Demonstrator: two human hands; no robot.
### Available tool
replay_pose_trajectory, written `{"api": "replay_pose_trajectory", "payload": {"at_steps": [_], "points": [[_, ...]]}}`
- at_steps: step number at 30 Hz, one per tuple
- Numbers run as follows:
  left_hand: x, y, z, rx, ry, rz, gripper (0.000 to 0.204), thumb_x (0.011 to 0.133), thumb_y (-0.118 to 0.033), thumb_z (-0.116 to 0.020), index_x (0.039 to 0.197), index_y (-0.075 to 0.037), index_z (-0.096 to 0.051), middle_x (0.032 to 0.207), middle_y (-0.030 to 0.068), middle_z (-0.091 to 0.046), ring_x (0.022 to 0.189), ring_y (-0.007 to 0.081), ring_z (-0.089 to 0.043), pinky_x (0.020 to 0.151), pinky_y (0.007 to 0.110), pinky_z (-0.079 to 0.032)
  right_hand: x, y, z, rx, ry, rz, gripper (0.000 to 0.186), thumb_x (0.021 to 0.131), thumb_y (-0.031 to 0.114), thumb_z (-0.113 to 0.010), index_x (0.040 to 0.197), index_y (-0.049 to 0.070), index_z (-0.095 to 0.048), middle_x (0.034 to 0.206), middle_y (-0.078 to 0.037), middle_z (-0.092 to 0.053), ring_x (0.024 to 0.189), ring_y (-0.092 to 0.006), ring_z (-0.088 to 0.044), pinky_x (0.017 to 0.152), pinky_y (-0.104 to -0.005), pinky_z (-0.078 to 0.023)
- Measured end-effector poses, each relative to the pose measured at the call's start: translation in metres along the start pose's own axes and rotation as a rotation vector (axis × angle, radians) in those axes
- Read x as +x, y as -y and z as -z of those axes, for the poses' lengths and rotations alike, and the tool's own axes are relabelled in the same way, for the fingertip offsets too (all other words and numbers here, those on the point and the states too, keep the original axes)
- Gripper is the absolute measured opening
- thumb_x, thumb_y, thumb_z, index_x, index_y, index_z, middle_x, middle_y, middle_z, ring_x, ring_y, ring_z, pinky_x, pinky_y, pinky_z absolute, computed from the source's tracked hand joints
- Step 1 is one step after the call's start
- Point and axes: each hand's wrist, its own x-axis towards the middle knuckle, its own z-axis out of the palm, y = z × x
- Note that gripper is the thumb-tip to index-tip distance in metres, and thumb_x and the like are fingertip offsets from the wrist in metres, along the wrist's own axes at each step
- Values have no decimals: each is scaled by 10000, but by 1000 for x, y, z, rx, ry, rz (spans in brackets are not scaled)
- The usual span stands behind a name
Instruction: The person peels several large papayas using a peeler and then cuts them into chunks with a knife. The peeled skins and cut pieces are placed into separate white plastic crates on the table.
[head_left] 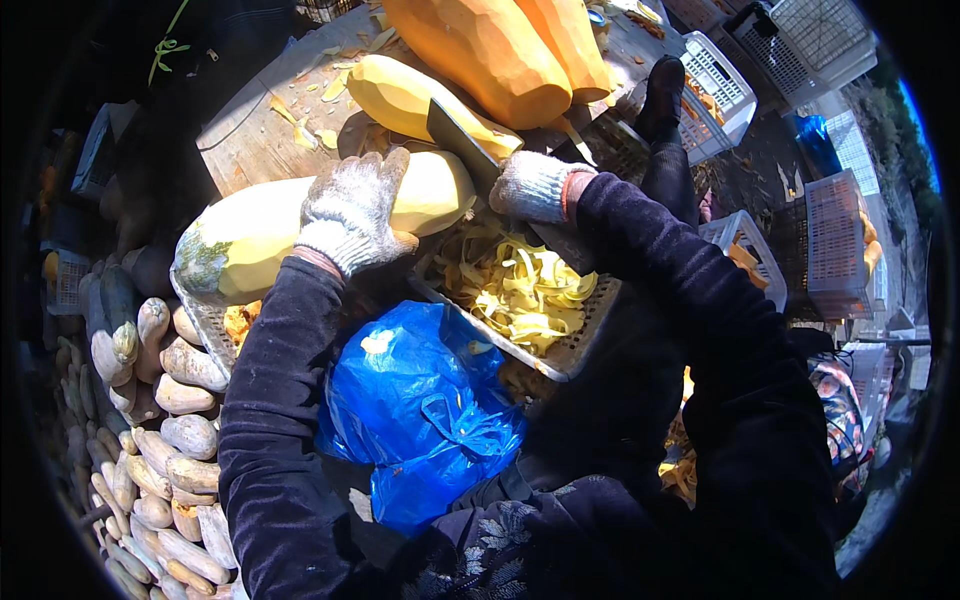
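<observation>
My gloved left hand (355, 210) is closed over a long, pale yellow squash (250, 232), which lies roughly crosswise in front of me. Most of its skin is off; a green patch remains at the left end. Just right of the squash's cut end, my gloved right hand (535, 185) is wrapped round the handle of a knife (458, 135) with a broad dark blade. The blade points up and left, apart from the squash by a small gap. Below my right hand, a white plastic crate (570, 362) holds yellow peel strips (520, 290).
Large peeled orange squashes (480, 50) and a smaller yellow one (400, 95) lie on a wooden board (250, 120). A blue plastic bag (410, 380) sits near my lap. Unpeeled squashes (190, 400) are piled at left; crates (725, 70) stand at right near a dark shoe (662, 95).
</observation>
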Motion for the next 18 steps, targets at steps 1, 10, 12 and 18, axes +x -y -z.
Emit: {"api": "replay_pose_trajectory", "payload": {"at_steps": [1, 10, 12, 18], "points": [[3, 1, 2, -37, 25, -5, 959, 656, -462, -847, 1430, -80, -428, 1235, 184, -598, 1151, 341, -590, 978, 435, -488, 14, -19, -23, -269, -174, 98, 318, 893, 299, -625, 1017, 14, -693, 879, -192, -713, 753, -310, -703, 663, -408, -553], [2, 3, -9, -4, 0, 33, 965, 651, -456, -845, 1439, -85, -428, 1307, 197, -570, 1226, 354, -550, 1035, 456, -447, 30, 20, 13, -1001, -18, 427, 225, 847, 202, -577, 860, 87, -769, 841, -112, -741, 814, -281, -722, 760, -393, -560], [-3, 8, -15, 20, -51, 24, 967, 650, -449, -845, 1443, -87, -426, 1325, 197, -563, 1230, 353, -549, 1037, 457, -445, 24, 45, 17, -566, 78, 44, 236, 844, 217, -575, 876, 94, -774, 843, -116, -743, 855, -264, -726, 777, -382, -561], [-12, 4, -2, -25, -12, 53, 931, 641, -441, -850, 1411, -86, -467, 1289, 199, -594, 1205, 358, -569, 1019, 454, -462, 70, -28, -52, -341, -311, 143, 207, 812, 171, -662, 949, 34, -734, 893, -163, -717, 853, -330, -706, 775, -388, -565]]}}
